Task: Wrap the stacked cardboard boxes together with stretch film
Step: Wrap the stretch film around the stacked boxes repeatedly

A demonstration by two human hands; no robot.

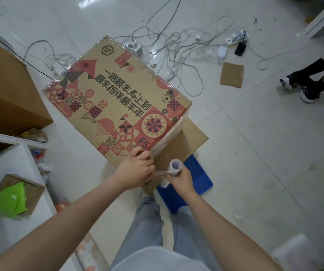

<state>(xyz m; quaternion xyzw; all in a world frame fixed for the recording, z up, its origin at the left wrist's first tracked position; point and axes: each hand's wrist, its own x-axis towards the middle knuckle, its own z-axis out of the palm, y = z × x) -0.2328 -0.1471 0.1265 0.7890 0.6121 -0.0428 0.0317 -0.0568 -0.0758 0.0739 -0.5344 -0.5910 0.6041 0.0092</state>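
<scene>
Stacked cardboard boxes (118,102) are being viewed from above on the white tiled floor (255,153), the printed top box lying over a plain brown box whose edge is showing at the lower right; a blue crate (198,178) is partly showing beneath the stack. Clear stretch film (169,139) is seen clinging around the right side and the far corners of the top box, wrinkled and glossy. The near corner of the top box is being pressed by the left hand (137,169), its fingers curled over the edge where the film is lying; whether the film itself is being pinched cannot be told. A small film roll (175,166) is being gripped from below by the right hand (178,178), held upright just beside the left hand, and a narrow twisted strand of film is being drawn taut from the roll towards the left hand. A loose cardboard scrap (232,74) is lying on the floor beyond the stack, near tangled cables (176,45) and chargers. A large brown carton (6,90) is standing at the left, and green packets (8,200) are lying in an open box lower left. Another person's feet (302,85) are visible at the right.
</scene>
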